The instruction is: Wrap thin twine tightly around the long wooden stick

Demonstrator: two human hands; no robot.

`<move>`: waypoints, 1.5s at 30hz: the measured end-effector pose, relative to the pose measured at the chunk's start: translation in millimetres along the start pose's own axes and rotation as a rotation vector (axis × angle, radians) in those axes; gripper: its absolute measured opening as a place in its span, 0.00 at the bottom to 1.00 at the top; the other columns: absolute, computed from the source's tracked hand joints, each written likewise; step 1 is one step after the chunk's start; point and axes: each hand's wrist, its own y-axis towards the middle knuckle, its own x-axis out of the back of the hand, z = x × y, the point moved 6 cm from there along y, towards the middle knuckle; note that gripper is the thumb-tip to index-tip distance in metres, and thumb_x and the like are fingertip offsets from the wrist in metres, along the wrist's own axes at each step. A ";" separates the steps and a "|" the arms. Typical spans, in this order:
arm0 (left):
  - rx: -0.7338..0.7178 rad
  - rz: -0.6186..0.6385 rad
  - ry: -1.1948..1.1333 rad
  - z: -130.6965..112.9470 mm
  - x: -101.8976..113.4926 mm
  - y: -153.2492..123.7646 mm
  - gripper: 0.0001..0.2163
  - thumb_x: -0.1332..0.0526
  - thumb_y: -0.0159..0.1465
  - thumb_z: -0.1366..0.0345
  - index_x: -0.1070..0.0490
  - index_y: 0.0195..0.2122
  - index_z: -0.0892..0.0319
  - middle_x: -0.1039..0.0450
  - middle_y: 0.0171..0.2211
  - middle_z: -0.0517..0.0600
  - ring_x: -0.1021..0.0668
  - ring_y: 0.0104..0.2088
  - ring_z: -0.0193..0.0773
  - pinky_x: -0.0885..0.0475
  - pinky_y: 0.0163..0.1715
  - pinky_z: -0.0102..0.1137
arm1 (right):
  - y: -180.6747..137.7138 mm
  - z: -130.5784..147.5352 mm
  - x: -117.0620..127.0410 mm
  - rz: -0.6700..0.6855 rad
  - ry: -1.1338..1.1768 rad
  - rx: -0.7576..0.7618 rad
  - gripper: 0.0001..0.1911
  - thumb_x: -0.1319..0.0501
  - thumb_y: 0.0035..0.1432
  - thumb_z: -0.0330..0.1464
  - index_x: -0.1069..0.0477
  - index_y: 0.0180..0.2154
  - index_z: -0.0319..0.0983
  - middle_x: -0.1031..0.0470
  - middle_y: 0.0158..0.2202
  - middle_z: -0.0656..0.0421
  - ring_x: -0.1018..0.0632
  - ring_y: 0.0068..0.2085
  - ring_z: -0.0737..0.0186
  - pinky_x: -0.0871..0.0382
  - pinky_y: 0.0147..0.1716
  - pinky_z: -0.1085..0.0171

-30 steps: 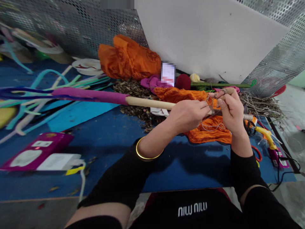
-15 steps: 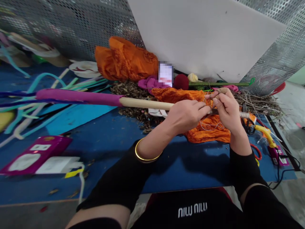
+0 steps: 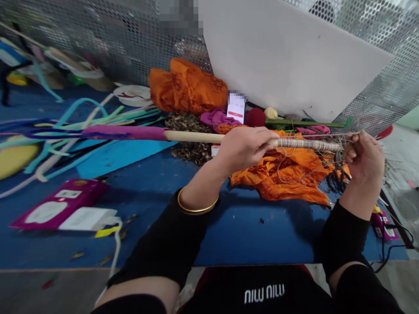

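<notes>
In the head view, the person's left hand (image 3: 240, 149) is closed around a pale wooden stick (image 3: 193, 137), its thumb and fingertips pressed together at the near end of a section wound with thin cord (image 3: 306, 144). The stick lies level, passing through that hand: to the hand's left the bare wood runs into a magenta covering (image 3: 131, 132), and to its right the wound section reaches almost to the right hand (image 3: 365, 156). The right hand has its thumb and fingers drawn together, pinching a thin thread (image 3: 316, 135), which stretches from beside the left fingertips just above the windings; exactly which fingers grip it cannot be told.

Below and between the hands, a crumpled orange cloth (image 3: 278, 181) lies on the blue table (image 3: 248, 244), a loose loop of thread over it. Black scissors (image 3: 334, 179) rest just below and left of the right hand. Beyond the left hand are a phone (image 3: 235, 110) with a lit screen, leaning upright, and a dark red ball (image 3: 255, 118) beside it. Dry leaves (image 3: 188, 150) are heaped left of that hand, near the stick. Farther left and nearer the person lies a purple box (image 3: 85, 190), well apart from both hands.
</notes>
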 end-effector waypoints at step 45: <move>0.154 0.208 -0.286 -9.9 -27.5 7.9 0.11 0.44 0.67 0.68 0.24 0.47 0.60 0.18 0.44 0.53 0.20 0.44 0.43 0.29 0.42 0.33 | -74.4 -38.2 -119.6 0.208 0.084 0.317 0.23 0.37 0.65 0.50 0.35 0.26 0.42 0.39 0.22 0.65 0.38 0.23 0.70 0.43 0.24 0.66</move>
